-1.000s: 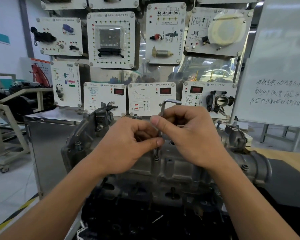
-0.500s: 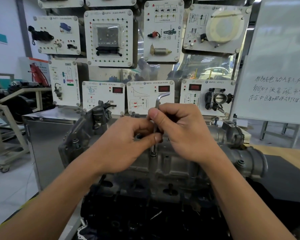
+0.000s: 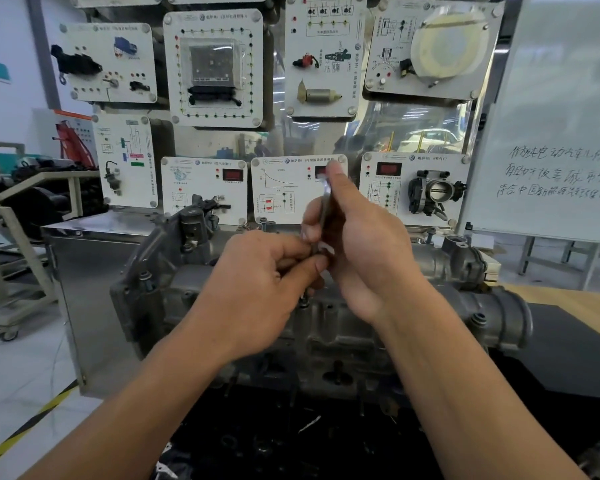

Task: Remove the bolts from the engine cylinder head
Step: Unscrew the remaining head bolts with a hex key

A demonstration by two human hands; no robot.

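Above the grey cylinder head (image 3: 326, 327) on the bench, the right hand (image 3: 364, 251) was closed around an upright hex key (image 3: 324, 209), its tip seated in a bolt (image 3: 303, 301) on the head's top face, while the left hand (image 3: 257, 289) pinched the shaft lower down.

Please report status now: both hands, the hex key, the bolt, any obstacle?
Right hand and left hand both gripping the hex key. Key upright, tip in bolt on cylinder head. No obstacle visible.
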